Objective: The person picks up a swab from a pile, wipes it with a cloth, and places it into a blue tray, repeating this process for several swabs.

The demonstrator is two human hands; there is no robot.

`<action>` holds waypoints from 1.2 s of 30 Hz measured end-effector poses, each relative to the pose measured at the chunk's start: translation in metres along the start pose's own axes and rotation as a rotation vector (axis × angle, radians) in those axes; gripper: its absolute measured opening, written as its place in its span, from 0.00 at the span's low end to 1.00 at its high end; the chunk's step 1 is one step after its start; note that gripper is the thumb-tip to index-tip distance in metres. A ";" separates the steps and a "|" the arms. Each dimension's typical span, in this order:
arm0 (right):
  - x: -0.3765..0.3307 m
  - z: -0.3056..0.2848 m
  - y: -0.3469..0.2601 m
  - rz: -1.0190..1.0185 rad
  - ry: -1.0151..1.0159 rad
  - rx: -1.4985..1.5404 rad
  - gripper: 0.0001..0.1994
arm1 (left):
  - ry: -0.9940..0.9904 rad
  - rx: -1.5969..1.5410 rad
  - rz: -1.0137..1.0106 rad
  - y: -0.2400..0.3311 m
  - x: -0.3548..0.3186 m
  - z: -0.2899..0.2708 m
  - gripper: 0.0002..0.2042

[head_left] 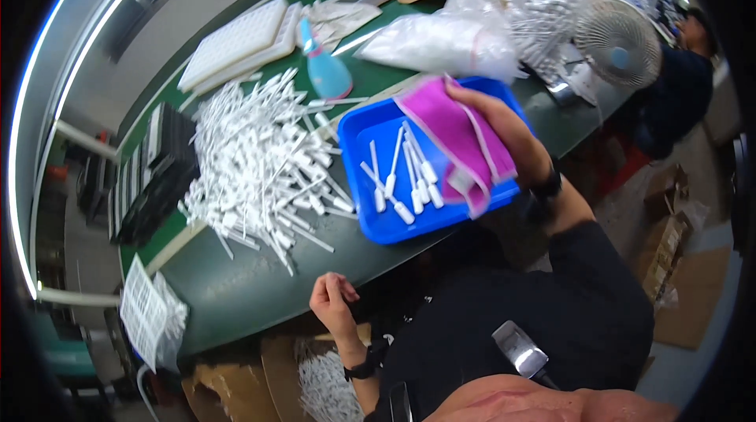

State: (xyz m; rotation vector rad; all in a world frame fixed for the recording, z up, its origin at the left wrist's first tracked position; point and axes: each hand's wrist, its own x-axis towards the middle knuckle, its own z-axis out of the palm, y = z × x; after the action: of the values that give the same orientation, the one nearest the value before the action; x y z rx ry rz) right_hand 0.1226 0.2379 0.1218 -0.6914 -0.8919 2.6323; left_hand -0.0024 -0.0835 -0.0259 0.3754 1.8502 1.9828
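My right hand [504,119] is closed on a magenta cloth [453,127] with a pale edge and a small white tag. The cloth hangs over the right part of a blue plastic tray [378,235] and hides some of it. Inside the tray lie several thin white sticks with thicker ends [424,172]. My left hand [335,297] is by the near edge of the table, in front of the tray, its fingers curled in with nothing visible in them. Left of the tray spreads a large loose heap of similar white sticks [260,162].
A blue spray bottle [327,72] stands behind the heap, near stacked white trays [240,40]. Clear plastic bags [445,44] and a fan [618,42] are at the back right. Dark stacked trays [153,162] border the left. A person [681,91] is at far right; below the table is a cardboard box [228,386].
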 end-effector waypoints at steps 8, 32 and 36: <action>-0.002 -0.020 0.086 0.055 -0.058 0.292 0.14 | 0.332 0.269 0.099 0.023 0.030 -0.054 0.10; -0.003 -0.070 0.106 -0.195 -0.062 0.074 0.18 | 0.360 1.318 0.139 0.026 0.176 -0.038 0.19; -0.006 -0.057 0.105 -0.180 -0.117 0.170 0.18 | 0.317 1.375 0.208 0.027 0.187 -0.045 0.18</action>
State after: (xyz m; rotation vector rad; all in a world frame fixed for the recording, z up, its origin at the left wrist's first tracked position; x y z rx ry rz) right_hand 0.1463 0.1830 0.0184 -0.3987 -0.7124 2.5690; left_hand -0.1907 -0.0382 -0.0168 0.6306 3.2328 0.5295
